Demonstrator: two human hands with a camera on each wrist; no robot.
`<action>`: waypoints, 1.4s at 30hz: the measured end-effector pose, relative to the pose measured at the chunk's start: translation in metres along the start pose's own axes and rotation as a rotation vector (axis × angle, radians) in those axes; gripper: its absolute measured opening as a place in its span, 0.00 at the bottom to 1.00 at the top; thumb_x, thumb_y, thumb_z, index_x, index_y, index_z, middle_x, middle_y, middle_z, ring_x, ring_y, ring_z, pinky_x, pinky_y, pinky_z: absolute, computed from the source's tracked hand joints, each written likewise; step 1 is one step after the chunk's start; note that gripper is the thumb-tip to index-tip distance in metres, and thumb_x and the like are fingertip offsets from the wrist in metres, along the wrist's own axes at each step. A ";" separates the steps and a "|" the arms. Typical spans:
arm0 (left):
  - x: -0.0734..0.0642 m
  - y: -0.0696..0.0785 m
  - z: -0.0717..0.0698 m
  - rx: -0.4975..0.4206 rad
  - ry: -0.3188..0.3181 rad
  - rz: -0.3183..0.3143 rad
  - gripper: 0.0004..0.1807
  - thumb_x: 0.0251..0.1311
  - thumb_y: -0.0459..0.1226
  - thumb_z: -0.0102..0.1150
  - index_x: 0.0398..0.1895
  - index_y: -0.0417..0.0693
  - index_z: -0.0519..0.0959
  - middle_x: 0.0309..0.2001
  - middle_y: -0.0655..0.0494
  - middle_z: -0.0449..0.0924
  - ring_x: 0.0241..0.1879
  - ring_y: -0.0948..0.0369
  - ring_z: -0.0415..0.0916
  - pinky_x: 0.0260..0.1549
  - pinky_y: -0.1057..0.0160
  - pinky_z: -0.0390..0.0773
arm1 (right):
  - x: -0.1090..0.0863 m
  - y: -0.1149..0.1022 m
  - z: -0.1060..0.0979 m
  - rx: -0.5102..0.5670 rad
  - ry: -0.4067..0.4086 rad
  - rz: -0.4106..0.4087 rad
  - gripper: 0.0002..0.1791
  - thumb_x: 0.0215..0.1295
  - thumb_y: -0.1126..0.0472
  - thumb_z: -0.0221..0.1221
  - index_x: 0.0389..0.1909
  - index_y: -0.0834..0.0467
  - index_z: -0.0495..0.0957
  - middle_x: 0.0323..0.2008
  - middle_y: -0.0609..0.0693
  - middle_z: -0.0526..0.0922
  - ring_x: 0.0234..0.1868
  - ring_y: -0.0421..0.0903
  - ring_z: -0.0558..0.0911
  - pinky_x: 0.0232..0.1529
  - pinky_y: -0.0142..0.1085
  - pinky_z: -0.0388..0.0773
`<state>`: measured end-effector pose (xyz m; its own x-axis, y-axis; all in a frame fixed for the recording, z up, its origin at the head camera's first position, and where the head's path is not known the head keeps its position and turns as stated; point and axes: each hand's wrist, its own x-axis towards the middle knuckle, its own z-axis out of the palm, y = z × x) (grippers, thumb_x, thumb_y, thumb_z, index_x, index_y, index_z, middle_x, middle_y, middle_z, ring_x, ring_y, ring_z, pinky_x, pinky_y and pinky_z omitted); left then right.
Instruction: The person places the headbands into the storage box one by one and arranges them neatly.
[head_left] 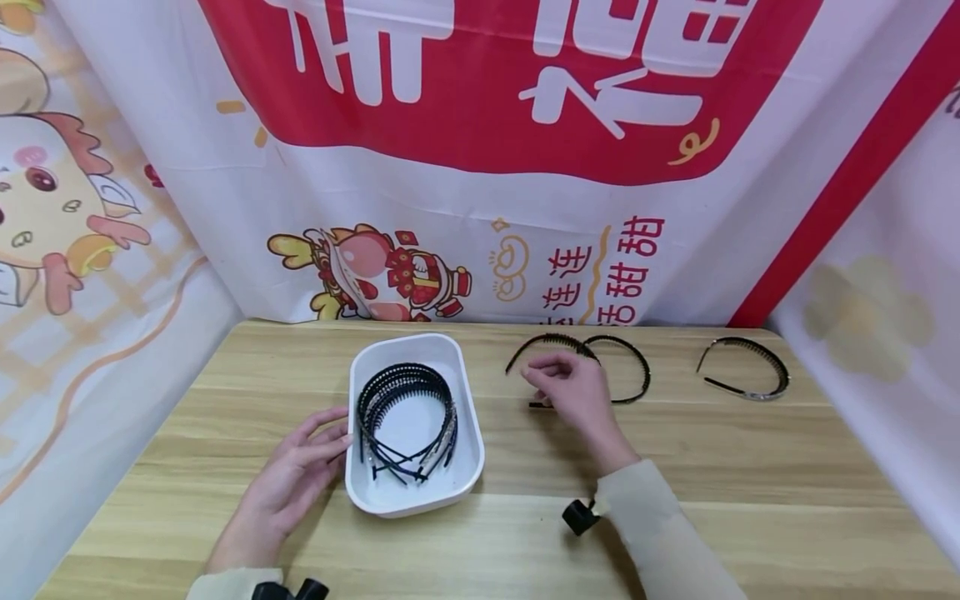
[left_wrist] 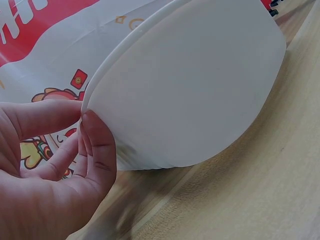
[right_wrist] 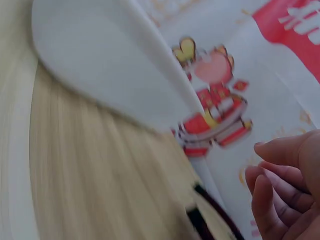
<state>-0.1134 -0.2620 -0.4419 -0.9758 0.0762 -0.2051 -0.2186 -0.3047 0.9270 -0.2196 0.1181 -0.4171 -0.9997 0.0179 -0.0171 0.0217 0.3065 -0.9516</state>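
A white plastic bin point(head_left: 471, 467) stands on the table with several dark headbands point(head_left: 408, 375) nested inside it. My left hand point(head_left: 303, 471) is at its left side, thumb and fingers pinching the rim, as the left wrist view shows. My right hand point(head_left: 573, 387) hovers over two black toothed headbands point(head_left: 647, 367) that lie overlapping, partly covered by it. In the right wrist view the loosely bent fingers point(right_wrist: 265, 205) have a gap to the thumb and hold nothing. Two dark headband ends point(right_wrist: 200, 220) show below that hand.
Another black headband point(head_left: 780, 367) with a shiny section lies at the far right of the wooden table point(head_left: 750, 467). A printed red and white cloth point(head_left: 487, 192) hangs along the table's back edge, and more printed cloth point(head_left: 112, 333) hangs at the left.
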 end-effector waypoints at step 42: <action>0.004 -0.001 0.015 0.027 0.063 -0.005 0.22 0.73 0.24 0.57 0.60 0.60 0.78 0.50 0.63 0.86 0.51 0.66 0.84 0.56 0.67 0.84 | 0.000 0.070 -0.110 -0.140 0.307 0.269 0.20 0.65 0.56 0.75 0.49 0.63 0.81 0.21 0.41 0.87 0.20 0.37 0.85 0.24 0.29 0.83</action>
<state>-0.1168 -0.2477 -0.4386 -0.9735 0.0171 -0.2281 -0.2238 -0.2788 0.9339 -0.2171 0.2439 -0.4497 -0.9088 0.3906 -0.1465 0.3034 0.3777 -0.8748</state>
